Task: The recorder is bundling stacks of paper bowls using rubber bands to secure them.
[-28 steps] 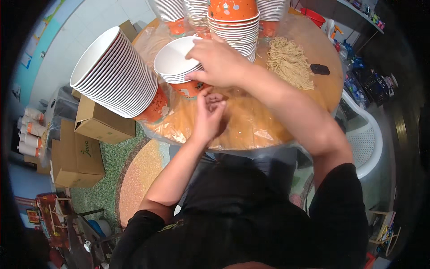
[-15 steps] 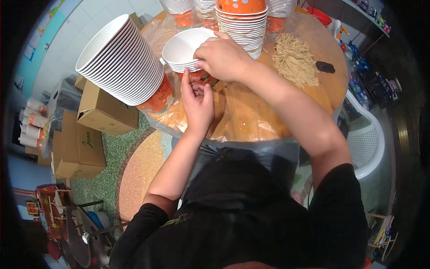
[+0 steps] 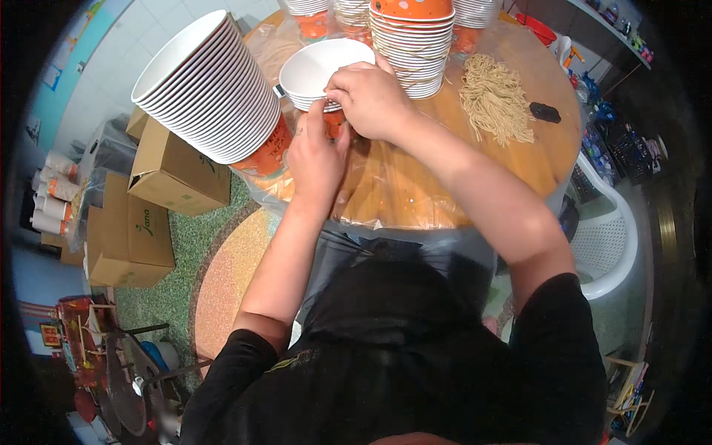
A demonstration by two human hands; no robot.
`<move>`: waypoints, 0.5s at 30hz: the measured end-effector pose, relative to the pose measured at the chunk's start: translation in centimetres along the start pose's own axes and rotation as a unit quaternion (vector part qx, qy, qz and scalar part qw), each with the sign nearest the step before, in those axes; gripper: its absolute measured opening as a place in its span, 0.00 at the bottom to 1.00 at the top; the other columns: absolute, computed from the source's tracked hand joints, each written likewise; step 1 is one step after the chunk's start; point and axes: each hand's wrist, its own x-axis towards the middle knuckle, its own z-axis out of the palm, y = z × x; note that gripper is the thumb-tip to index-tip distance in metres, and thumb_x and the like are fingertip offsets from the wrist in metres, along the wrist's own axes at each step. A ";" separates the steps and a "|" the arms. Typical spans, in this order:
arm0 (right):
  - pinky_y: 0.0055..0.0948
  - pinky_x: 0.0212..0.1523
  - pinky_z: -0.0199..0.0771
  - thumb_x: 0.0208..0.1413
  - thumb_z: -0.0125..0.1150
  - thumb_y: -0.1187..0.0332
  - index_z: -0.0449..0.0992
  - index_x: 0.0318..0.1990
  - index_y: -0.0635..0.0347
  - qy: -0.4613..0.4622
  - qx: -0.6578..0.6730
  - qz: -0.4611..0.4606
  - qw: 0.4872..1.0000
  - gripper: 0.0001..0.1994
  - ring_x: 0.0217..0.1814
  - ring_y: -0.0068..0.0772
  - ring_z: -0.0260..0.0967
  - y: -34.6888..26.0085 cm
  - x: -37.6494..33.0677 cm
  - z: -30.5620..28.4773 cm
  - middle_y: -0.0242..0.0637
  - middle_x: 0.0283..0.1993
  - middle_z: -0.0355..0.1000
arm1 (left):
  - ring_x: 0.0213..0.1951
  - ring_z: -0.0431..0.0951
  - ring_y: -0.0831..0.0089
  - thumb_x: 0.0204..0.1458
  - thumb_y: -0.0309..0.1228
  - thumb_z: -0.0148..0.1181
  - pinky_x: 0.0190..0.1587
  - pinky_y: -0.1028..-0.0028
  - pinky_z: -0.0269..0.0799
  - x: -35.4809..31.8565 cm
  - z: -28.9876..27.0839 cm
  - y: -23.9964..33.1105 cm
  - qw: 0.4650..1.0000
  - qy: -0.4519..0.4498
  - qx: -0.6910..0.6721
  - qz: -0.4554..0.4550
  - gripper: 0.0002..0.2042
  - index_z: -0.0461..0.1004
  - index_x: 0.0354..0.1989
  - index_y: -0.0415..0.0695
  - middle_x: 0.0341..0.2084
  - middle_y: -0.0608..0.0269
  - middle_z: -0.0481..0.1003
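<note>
A short stack of white-lined paper bowls with orange outsides sits on the round wooden table. My right hand is closed over the stack's near right rim, fingertips bent down on it. Against the near side, my left hand has its fingers up at the rim beside the right fingertips, with the thumb a little apart. Whether a thin band lies between the fingers cannot be made out. A tall leaning stack of large paper buckets stands just left of the bowls.
Behind the hands rises another bowl stack with tan bands around it. A heap of thin tan strands, like rubber bands, lies at right near a small black object. Cardboard boxes stand on the floor left; a white chair is right.
My left hand has risen, its fingers closing in toward the rim and the right fingertips. The right hand stays on the rim. The whole view has shifted slightly.
</note>
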 end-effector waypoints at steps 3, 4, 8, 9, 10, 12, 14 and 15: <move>0.58 0.78 0.57 0.72 0.63 0.60 0.88 0.43 0.52 -0.004 0.003 0.010 1.000 0.10 0.63 0.45 0.79 -0.2 -0.3 0.3 0.35 0.45 0.85 | 0.42 0.85 0.49 0.57 0.33 0.77 0.39 0.55 0.82 1.0 -0.6 -0.6 0.999 -0.016 0.040 0.015 0.27 0.74 0.64 0.42 0.39 0.50 0.80; 0.58 0.79 0.57 0.71 0.63 0.61 0.88 0.43 0.52 0.025 -0.003 0.002 1.000 0.10 0.64 0.45 0.78 -0.3 -0.4 0.6 0.36 0.46 0.85 | 0.42 0.85 0.49 0.58 0.32 0.77 0.39 0.54 0.82 1.4 -0.8 -0.6 0.999 -0.032 0.038 0.018 0.26 0.75 0.63 0.42 0.40 0.50 0.80; 0.59 0.80 0.57 0.71 0.64 0.63 0.88 0.43 0.52 0.098 0.000 -0.023 0.995 0.09 0.68 0.47 0.78 -0.3 -0.7 1.5 0.38 0.48 0.86 | 0.42 0.85 0.49 0.58 0.31 0.76 0.40 0.55 0.82 1.6 -1.1 -0.8 0.998 -0.044 0.028 0.031 0.25 0.75 0.62 0.42 0.41 0.50 0.80; 0.59 0.80 0.57 0.71 0.64 0.63 0.88 0.43 0.52 0.098 0.000 -0.021 0.995 0.09 0.68 0.47 0.78 -0.2 -0.7 1.6 0.38 0.48 0.86 | 0.42 0.85 0.49 0.58 0.31 0.76 0.40 0.55 0.82 1.5 -1.1 -0.6 0.998 -0.045 0.027 0.031 0.25 0.75 0.62 0.42 0.41 0.50 0.80; 0.60 0.78 0.58 0.69 0.64 0.63 0.88 0.42 0.52 0.117 0.003 -0.027 0.993 0.08 0.68 0.46 0.78 -0.1 -0.6 1.7 0.38 0.48 0.87 | 0.42 0.85 0.49 0.57 0.32 0.76 0.40 0.55 0.83 1.5 -1.0 -0.5 0.998 -0.036 0.027 0.036 0.25 0.75 0.62 0.42 0.41 0.50 0.80; 0.62 0.77 0.59 0.68 0.64 0.64 0.87 0.42 0.52 0.136 0.006 -0.033 0.990 0.07 0.67 0.46 0.79 -0.2 -0.2 1.5 0.38 0.48 0.88 | 0.42 0.85 0.49 0.57 0.32 0.76 0.41 0.56 0.83 1.4 -1.0 -0.3 0.998 -0.027 0.027 0.040 0.26 0.75 0.63 0.42 0.40 0.50 0.80; 0.56 0.73 0.64 0.67 0.64 0.65 0.86 0.40 0.52 0.202 0.016 -0.048 0.978 0.07 0.67 0.46 0.79 -0.5 0.7 0.6 0.38 0.48 0.88 | 0.43 0.86 0.49 0.54 0.30 0.79 0.44 0.54 0.83 1.4 -1.0 -0.3 0.998 -0.034 0.042 0.041 0.29 0.77 0.64 0.42 0.43 0.50 0.83; 0.53 0.71 0.66 0.68 0.63 0.65 0.86 0.39 0.52 0.202 0.029 -0.041 0.978 0.07 0.66 0.47 0.79 -0.9 1.5 -0.6 0.38 0.49 0.87 | 0.43 0.86 0.49 0.54 0.30 0.79 0.44 0.54 0.83 1.3 -0.9 -0.4 0.998 -0.033 0.044 0.040 0.29 0.77 0.64 0.42 0.43 0.50 0.83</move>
